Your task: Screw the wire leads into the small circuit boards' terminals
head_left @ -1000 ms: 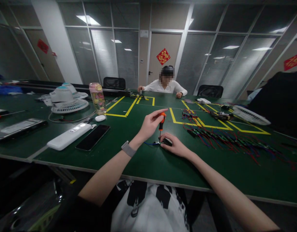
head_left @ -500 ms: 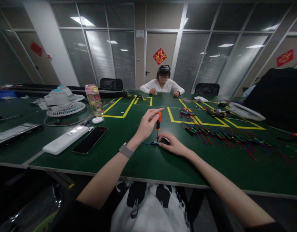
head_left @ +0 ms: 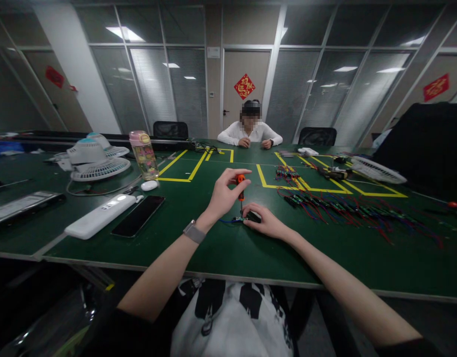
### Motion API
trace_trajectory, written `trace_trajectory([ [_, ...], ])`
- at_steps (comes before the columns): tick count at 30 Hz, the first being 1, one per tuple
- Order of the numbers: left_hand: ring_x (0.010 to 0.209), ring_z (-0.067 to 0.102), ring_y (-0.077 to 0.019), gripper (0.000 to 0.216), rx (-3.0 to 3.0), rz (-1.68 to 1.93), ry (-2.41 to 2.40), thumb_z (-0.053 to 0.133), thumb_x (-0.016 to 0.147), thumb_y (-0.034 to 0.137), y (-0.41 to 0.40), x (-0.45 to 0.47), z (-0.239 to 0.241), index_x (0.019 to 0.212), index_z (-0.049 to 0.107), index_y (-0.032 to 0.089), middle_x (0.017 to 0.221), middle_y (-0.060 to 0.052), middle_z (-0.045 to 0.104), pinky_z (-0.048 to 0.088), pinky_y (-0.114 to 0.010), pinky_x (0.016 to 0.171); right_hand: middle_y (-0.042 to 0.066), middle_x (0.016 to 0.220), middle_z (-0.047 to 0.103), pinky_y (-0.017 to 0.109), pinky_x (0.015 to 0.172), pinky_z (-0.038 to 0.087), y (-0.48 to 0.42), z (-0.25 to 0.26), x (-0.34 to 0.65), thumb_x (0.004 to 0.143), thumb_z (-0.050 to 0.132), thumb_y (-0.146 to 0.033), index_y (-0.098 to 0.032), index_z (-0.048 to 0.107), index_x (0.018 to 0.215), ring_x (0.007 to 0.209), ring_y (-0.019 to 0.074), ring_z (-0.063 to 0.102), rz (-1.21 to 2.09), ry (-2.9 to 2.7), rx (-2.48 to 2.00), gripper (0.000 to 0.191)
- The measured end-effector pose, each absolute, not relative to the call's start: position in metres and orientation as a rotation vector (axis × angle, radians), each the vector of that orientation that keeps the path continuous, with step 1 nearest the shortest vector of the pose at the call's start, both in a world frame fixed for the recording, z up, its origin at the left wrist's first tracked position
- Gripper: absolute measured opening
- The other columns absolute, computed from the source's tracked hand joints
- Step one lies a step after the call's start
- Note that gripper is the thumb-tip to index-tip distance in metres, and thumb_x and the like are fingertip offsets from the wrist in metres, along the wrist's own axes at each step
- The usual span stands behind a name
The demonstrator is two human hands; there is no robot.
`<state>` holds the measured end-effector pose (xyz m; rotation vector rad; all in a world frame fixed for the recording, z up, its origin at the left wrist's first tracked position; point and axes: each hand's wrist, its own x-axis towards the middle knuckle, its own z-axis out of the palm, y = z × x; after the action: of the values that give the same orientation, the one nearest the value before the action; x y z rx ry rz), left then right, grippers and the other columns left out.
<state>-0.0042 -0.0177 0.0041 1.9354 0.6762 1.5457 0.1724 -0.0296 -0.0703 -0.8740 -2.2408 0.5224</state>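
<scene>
Orange-handled screwdriver point(head_left: 241, 193) upright in the left hand point(head_left: 225, 193), thumb and fingers loosely closed about it, tip down at a small circuit board point(head_left: 237, 219) on the green table point(head_left: 235, 255); right hand point(head_left: 265, 221) half-curled, fingertips at the board (grip: can't tell). Judged mid-step, driver placed, work unfinished; tip contact too small to make out.

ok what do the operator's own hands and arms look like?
Left hand and right hand: ungloved. A grey-banded watch sits on the left wrist only. Black sleeves stop well short of the wrists. No cables or markings visible on either arm.
</scene>
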Motion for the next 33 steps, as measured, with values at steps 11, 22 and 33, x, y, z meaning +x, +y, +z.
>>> trace_trajectory([
  [11, 0.089, 0.058, -0.0140, 0.028, 1.964, 1.597, 0.720, 0.061, 0.083, 0.027, -0.0182, -0.0055, 0.0049, 0.110, 0.067, 0.021, 0.103, -0.006, 0.061, 0.047, -0.027, 0.084, 0.007, 0.100, 0.062, 0.039, 0.093, 0.044, -0.0276, -0.0734, 0.1737, 0.082, 0.061, -0.020, -0.019, 0.060, 0.088, 0.099, 0.0217, 0.058, 0.535, -2.238, -0.876, 0.006],
  [22, 0.094, 0.057, -0.0140, 0.029, 1.979, 1.577, 0.678, 0.056, 0.086, 0.025, -0.0202, -0.0037, 0.0056, 0.114, 0.065, 0.023, 0.107, -0.006, 0.060, 0.046, -0.026, 0.085, 0.007, 0.100, 0.062, 0.038, 0.092, 0.044, -0.0269, -0.0741, 0.1739, 0.081, 0.061, -0.019, -0.019, 0.060, 0.087, 0.099, 0.0211, 0.058, 0.526, -2.238, -0.878, 0.007],
  [33, 0.097, 0.058, -0.0151, 0.030, 1.931, 1.521, 0.620, 0.049, 0.090, 0.024, -0.0192, -0.0043, 0.0061, 0.116, 0.063, 0.021, 0.110, -0.007, 0.060, 0.047, -0.028, 0.085, 0.006, 0.100, 0.062, 0.039, 0.092, 0.044, -0.0263, -0.0739, 0.1748, 0.081, 0.062, -0.021, -0.020, 0.061, 0.087, 0.098, 0.0211, 0.059, 0.529, -2.241, -0.875, 0.007],
])
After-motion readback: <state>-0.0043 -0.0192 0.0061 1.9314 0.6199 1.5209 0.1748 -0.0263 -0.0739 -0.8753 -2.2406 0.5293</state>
